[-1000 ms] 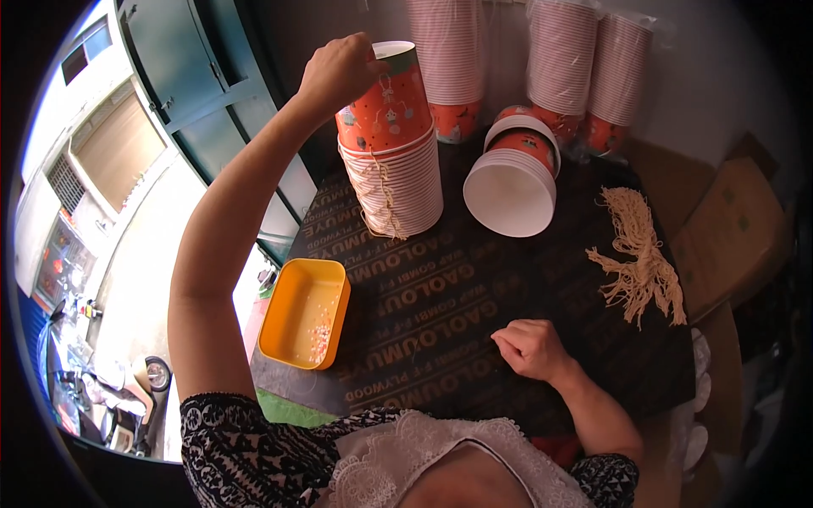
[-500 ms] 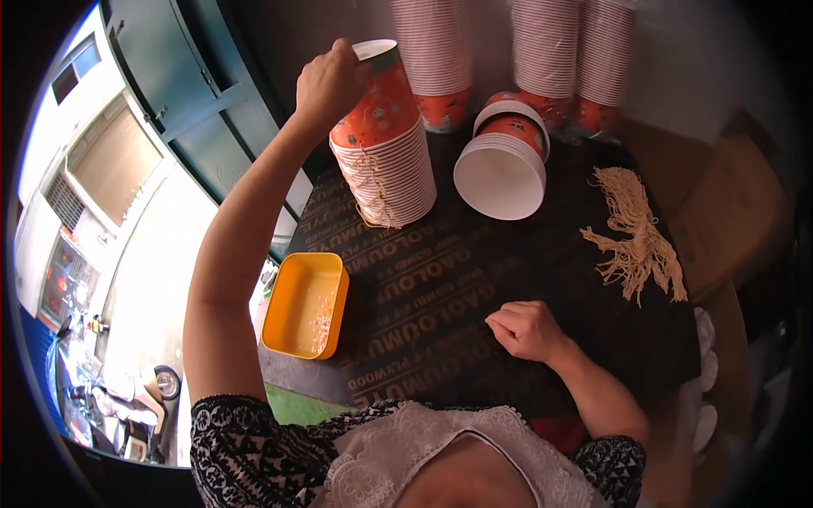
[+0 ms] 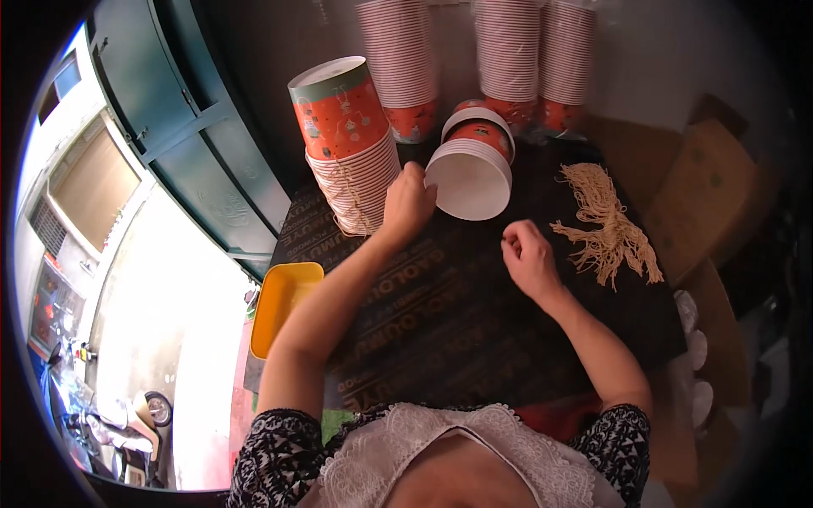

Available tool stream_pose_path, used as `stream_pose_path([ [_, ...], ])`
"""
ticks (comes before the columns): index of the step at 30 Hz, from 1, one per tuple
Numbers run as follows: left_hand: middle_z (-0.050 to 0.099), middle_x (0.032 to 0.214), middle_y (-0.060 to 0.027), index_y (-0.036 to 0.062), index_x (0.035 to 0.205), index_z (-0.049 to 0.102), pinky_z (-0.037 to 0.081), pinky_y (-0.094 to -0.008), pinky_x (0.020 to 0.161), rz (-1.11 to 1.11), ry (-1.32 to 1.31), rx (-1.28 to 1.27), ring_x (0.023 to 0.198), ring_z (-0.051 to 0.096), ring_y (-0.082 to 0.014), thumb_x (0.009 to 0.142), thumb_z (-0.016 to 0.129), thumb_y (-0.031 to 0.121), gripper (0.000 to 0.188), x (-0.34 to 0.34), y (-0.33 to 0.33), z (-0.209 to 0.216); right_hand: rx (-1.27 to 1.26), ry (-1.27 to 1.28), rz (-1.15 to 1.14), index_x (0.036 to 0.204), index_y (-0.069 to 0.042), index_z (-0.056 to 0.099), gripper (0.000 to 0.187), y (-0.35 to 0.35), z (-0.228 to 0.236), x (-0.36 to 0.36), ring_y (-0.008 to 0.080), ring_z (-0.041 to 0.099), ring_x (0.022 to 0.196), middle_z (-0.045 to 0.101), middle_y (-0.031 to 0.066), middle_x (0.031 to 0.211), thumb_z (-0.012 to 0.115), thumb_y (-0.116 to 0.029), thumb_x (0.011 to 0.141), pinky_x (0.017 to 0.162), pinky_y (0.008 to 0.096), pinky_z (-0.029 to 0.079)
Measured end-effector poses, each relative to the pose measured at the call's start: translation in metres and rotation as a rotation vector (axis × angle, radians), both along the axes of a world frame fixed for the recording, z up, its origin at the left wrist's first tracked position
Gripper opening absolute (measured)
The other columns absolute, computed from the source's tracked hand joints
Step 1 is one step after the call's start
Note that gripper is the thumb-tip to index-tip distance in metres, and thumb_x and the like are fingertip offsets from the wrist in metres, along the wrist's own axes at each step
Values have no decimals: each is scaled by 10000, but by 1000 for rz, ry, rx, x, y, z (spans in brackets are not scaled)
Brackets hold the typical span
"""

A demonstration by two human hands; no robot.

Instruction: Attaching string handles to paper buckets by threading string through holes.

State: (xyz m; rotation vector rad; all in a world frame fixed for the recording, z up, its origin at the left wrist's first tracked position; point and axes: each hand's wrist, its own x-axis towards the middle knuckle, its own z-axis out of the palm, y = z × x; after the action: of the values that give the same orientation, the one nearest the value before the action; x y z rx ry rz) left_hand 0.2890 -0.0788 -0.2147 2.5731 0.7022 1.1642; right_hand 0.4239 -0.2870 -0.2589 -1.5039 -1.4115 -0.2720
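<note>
A yellow tray (image 3: 284,306) sits at the left edge of the dark counter (image 3: 474,330), and a bundle of pale strings (image 3: 608,227) lies on the counter's right side. Three tall columns of stacked cups (image 3: 508,59) stand against the back wall, teal cabinet doors (image 3: 182,144) rise at the left, and brown cardboard (image 3: 707,199) leans at the right.

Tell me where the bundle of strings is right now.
In the head view the bundle of strings lies on the dark table, right of the right hand and just right of the cup stack lying on its side.
</note>
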Motion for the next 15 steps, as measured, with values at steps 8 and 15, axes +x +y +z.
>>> stream_pose_path([
  [8, 610, 829, -198, 3, 925, 539, 485, -444, 711, 302, -340, -387, 794, 615, -373, 767, 701, 182, 289, 43, 14, -73, 38, 110, -220, 892, -33, 453, 306, 63, -13, 46, 298, 561, 674, 523, 121, 816, 726, -105, 774, 584, 391, 470],
  [15, 624, 729, -159, -10, 790, 587, 485, -392, 665, 328, -541, -363, 695, 623, -317, 781, 695, 148, 192, 59, 25, -96, 56, 88, -284, 855, -28, 426, 206, 94, -18, 60, 404, 570, 734, 530, 184, 783, 626, -66, 828, 599, 459, 458],
])
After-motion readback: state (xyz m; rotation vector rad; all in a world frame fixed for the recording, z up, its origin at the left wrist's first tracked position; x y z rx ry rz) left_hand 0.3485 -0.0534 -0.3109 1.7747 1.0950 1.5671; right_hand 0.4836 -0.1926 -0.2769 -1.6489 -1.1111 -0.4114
